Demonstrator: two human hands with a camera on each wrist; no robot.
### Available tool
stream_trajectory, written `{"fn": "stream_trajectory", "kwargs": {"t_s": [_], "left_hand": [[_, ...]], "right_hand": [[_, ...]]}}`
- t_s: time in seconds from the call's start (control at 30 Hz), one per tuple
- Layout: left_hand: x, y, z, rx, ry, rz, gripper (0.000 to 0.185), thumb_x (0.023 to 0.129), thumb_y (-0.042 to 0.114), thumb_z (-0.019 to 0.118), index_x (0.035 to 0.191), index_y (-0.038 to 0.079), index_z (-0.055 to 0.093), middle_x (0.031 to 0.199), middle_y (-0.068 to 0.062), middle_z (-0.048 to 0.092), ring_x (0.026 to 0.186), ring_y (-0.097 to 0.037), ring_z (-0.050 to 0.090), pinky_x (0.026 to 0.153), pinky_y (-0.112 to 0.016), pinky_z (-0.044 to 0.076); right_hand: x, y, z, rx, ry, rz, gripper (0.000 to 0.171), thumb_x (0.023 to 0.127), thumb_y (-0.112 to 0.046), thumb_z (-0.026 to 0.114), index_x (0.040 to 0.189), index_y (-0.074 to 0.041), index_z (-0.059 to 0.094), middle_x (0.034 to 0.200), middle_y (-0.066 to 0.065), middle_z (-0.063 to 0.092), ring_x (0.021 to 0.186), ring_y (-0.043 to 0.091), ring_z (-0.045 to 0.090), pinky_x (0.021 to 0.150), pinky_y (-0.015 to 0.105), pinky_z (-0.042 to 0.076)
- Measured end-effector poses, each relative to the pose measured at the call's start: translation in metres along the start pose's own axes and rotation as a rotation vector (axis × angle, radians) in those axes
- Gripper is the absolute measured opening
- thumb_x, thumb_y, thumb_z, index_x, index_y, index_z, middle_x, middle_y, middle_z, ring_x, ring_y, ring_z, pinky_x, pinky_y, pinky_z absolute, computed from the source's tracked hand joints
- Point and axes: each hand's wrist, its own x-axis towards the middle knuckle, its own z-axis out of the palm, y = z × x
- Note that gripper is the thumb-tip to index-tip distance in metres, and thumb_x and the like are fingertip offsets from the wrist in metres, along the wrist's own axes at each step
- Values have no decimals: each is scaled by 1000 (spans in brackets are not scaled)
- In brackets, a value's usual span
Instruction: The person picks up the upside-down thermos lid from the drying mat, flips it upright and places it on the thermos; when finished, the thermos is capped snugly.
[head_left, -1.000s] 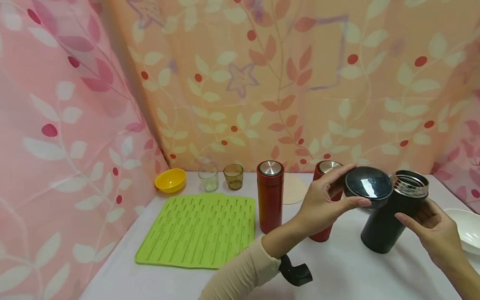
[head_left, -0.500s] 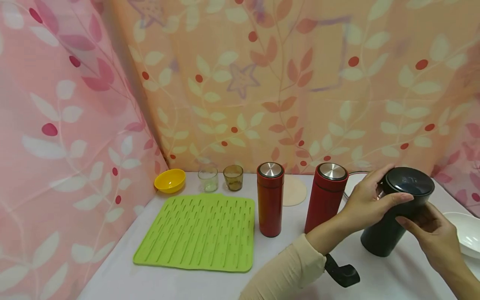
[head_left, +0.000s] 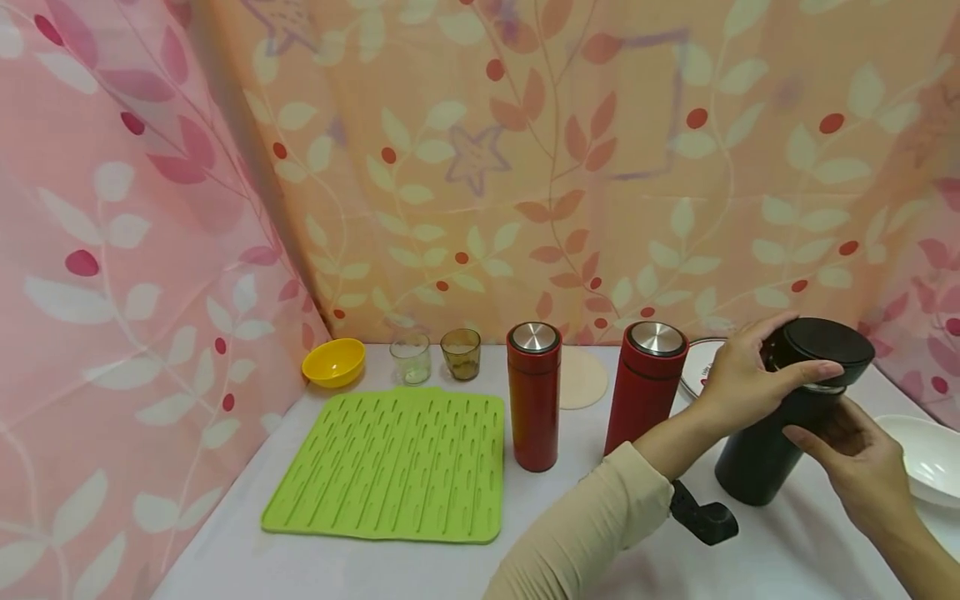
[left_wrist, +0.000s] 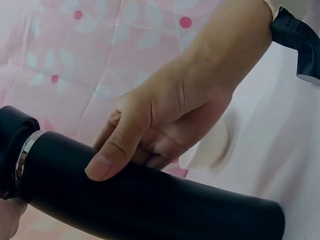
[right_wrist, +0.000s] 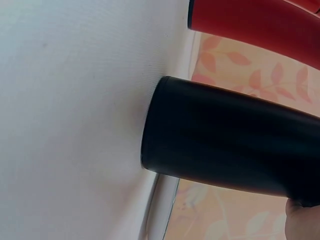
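right hand (head_left: 862,467): fingers curled round the black flask (head_left: 765,450) body, steadying it on the white table (head_left: 375,567)
left hand (head_left: 750,379): just above that hold, gripping the black lid (head_left: 825,346) seated on the flask's mouth
step: lid looks mid-screwing; steel neck ring shows
next: likely twist lid, body held firm
beyond grip: two red flasks (head_left: 648,387), green mat (head_left: 390,462)

A second ago my left hand (head_left: 738,375) held the black lid (head_left: 825,350) apart from the open black flask (head_left: 772,442), beside its steel mouth. Now the lid sits on top of the flask, seemingly not fully seated, as a steel ring still shows beneath it.
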Motion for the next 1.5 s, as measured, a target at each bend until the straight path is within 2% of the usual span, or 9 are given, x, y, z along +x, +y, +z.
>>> {"fn": "stream_trajectory", "kwargs": {"t_s": [0.2,0.33,0.53,0.7,0.8,1.0,1.27,1.4,1.5], "left_hand": [[5,-2,0,-81,-7,-62,45,76,25,75,118,23,59,94,15,64,77,16,49,68,-2,41],[6,-5,2,-64,-2,-90,43,74,26,76,114,23,61,90,17,63,75,15,47,67,-2,40],[5,-8,2,31,-37,-58,45,79,32,72,121,26,57,100,18,59,88,14,48,74,-2,38],[-1,-12,3,-11,-55,-112,63,84,33,65,140,29,37,119,12,44,98,8,46,77,-7,37],[-3,-11,9,11,17,-132,67,77,36,72,136,34,41,114,15,40,93,10,43,70,-8,37],[-4,-9,16,94,180,-68,65,63,39,83,121,30,53,105,17,47,87,12,43,67,-5,34],[-2,-9,8,143,29,-8,67,73,36,77,132,24,49,112,12,47,97,9,45,74,-3,34],[-3,-12,4,116,-33,-5,75,78,33,72,142,20,36,124,9,48,108,6,45,83,-5,36],[-5,-15,4,45,-41,1,65,80,31,71,138,21,42,121,12,51,107,8,45,83,-5,38]], "right_hand": [[1,2,1,117,-13,24,64,82,13,58,139,-13,41,110,-23,59,96,-13,56,75,-1,42],[1,2,3,203,-12,11,62,82,14,56,137,-10,42,111,-19,61,96,-9,58,76,1,43],[2,1,2,218,-3,-6,62,82,14,56,137,-9,42,111,-18,61,96,-9,58,76,1,43],[1,1,2,268,-14,3,61,82,15,56,137,-9,43,112,-16,61,98,-8,58,77,2,44],[0,1,2,266,-21,2,60,82,15,56,136,-9,44,113,-16,61,98,-8,58,77,2,44],[1,0,2,244,-21,1,58,82,15,57,133,-10,47,111,-16,62,97,-7,58,77,2,44],[-1,0,1,214,-24,7,60,82,13,57,136,-11,44,110,-18,62,95,-9,58,76,1,44],[-1,0,2,215,-20,10,62,82,14,57,137,-11,43,111,-18,61,97,-9,58,76,1,44],[-1,1,1,194,-23,19,64,83,13,57,139,-11,39,114,-20,59,99,-10,56,76,1,43]]}}
